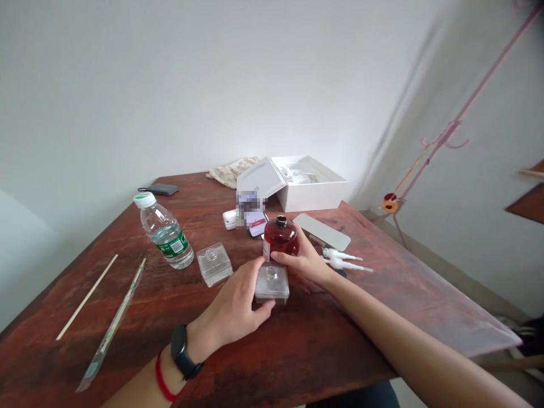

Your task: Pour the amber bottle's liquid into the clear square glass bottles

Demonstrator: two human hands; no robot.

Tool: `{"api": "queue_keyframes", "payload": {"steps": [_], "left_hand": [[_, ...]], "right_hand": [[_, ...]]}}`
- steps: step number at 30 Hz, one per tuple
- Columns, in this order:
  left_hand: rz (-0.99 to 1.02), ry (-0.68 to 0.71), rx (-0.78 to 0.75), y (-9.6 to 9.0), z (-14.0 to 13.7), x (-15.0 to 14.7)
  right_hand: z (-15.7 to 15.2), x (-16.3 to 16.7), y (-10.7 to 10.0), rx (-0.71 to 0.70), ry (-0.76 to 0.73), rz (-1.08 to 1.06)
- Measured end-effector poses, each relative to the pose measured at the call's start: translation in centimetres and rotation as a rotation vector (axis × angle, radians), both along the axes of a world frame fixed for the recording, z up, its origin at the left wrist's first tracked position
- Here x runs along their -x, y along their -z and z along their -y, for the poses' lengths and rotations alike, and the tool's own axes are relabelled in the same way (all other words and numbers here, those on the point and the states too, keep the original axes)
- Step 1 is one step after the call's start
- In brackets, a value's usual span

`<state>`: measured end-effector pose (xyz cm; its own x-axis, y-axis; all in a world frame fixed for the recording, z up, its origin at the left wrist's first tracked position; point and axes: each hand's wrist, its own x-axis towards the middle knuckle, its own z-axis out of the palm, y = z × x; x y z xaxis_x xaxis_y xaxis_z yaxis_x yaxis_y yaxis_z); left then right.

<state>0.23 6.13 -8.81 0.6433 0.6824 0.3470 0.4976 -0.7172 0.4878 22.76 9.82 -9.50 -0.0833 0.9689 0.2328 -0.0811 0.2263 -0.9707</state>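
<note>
My right hand is wrapped round a red-brown glass bottle with an open, dark neck and a pale label on its left side. Just in front of that bottle sits a small clear plastic box with a round knob on its lid. The fingers of my left hand lie along the left side and front of this box, thumb and fingers apart around it. A second clear box of the same kind stands to the left. Two white pump dispensers lie right of my right hand.
A water bottle stands at left, near a bare stick and wrapped chopsticks. Behind are a white open box with its lid, a phone, a white case, a cloth and a grey flat slab.
</note>
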Motion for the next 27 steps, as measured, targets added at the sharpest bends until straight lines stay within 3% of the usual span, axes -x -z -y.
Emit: {"api": "queue_keyframes", "payload": {"steps": [18, 27], "left_hand": [[0.002, -0.001, 0.034, 0.24, -0.19, 0.17], [-0.023, 0.004, 0.031, 0.29, -0.16, 0.15]], "right_hand": [[-0.57, -0.91, -0.06, -0.015, -0.128, 0.027], [-0.59, -0.81, -0.01, -0.017, -0.1, 0.045]]}}
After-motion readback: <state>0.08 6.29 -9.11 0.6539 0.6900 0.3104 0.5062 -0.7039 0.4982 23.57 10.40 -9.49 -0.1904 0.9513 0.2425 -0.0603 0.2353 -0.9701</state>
